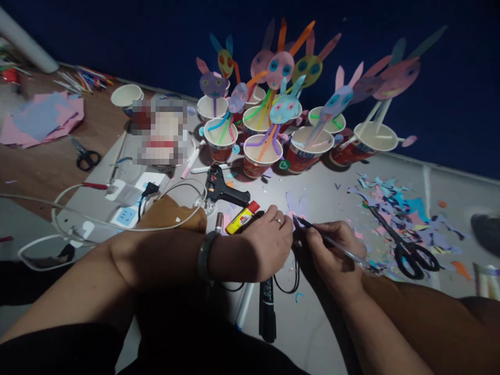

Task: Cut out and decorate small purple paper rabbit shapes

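A small lilac paper cut-out with two ears (296, 202) lies on the grey table, and pink spots show on it. The bent fingers of my left hand (269, 239) press together at its left edge, a ring on one finger. My right hand (339, 245) grips a clear-barrelled pen (328, 240), its dark tip at the cut-out. The lower part of the cut-out is hidden by my hands. Close to my left hand are a yellow glue stick (241, 219) with a red cap and a black hot glue gun (226, 191). Below it lies a black marker (267, 312).
Paper cups (262, 153) with paper rabbit figures stand along the back. Black-handled scissors (406, 250) lie by colourful paper scraps (414, 203) on the right. A power strip (128, 208) with cables, smaller scissors (86, 156) and coloured paper (42, 120) are at left.
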`<state>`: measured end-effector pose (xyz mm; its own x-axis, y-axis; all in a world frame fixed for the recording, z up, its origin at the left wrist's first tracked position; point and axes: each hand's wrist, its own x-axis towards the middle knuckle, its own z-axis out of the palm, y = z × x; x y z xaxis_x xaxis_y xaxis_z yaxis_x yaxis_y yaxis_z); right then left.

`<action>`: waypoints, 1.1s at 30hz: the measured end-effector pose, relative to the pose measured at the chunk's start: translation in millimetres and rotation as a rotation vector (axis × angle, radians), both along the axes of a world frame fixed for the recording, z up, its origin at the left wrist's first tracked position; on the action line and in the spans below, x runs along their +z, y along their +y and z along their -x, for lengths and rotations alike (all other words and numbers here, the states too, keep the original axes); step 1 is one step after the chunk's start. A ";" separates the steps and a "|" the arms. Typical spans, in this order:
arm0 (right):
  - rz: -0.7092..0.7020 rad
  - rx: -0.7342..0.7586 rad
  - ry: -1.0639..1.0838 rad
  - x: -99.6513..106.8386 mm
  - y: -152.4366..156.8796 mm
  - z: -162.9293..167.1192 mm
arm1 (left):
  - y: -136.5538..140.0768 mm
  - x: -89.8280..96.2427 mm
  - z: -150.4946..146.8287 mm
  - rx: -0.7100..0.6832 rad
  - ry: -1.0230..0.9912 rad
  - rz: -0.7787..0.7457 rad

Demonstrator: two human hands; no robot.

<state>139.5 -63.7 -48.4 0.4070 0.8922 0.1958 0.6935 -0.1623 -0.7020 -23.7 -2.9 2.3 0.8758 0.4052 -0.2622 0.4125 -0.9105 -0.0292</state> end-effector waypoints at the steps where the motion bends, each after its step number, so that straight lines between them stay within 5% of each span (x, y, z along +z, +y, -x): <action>1: -0.003 -0.001 -0.001 0.0 -0.1 0.0 | -0.1 -0.5 0.1 0.000 -0.003 -0.003; 19: 0.018 -0.016 0.013 1.9 -1.2 1.8 | -0.2 -2.2 0.3 -0.004 -0.004 -0.009; 26: -0.351 -0.190 0.148 3.0 0.4 0.8 | -0.7 -1.7 0.2 -0.004 0.005 -0.023; 33: -0.330 -0.226 0.233 0.1 1.7 -5.3 | 0.1 -0.1 0.4 -0.009 0.016 -0.008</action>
